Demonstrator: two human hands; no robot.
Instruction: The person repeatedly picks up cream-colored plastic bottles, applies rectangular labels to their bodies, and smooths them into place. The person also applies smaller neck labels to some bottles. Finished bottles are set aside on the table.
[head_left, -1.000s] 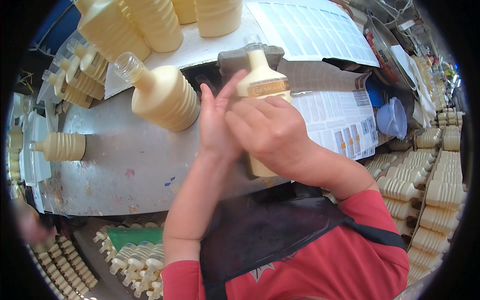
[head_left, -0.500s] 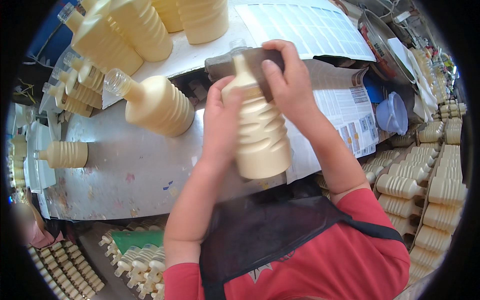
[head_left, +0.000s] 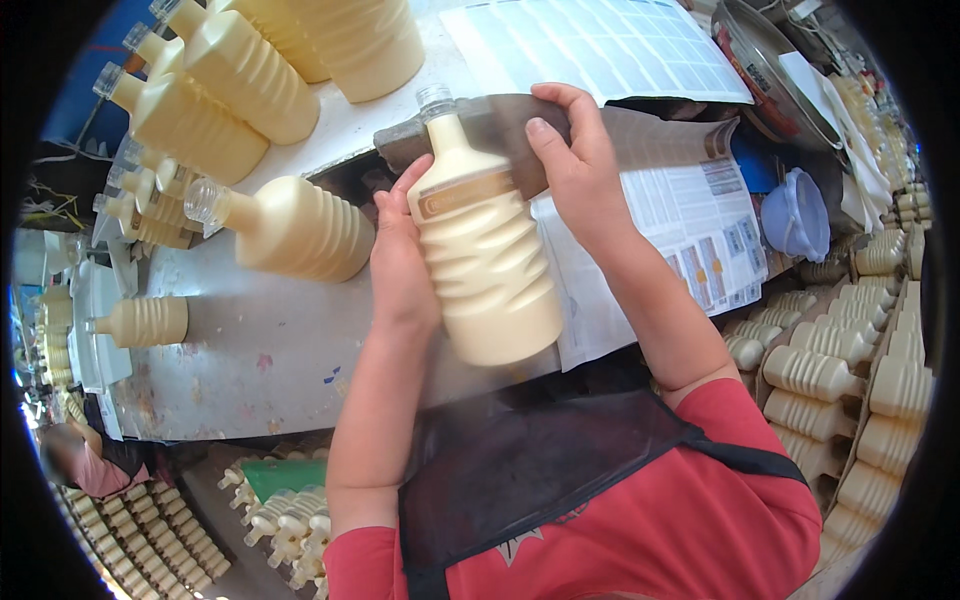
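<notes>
While the cream ribbed bottle (head_left: 487, 262) stood over the bench's near edge, long axis running away from the person, cap farthest, the left hand (head_left: 402, 262) gripped its side and the right hand (head_left: 572, 160) clasped its labelled shoulder.

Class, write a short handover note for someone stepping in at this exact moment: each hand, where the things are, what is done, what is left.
Left hand: grip on the side of the cream ribbed bottle, held over the grey table.
Right hand: thumb at the bottle's shoulder, fingers on a grey block behind its neck.
Done: a tan label band sits on the bottle's shoulder.
Left: bottle lying on its side shows no band; crates of bottles wait on the right.
</notes>
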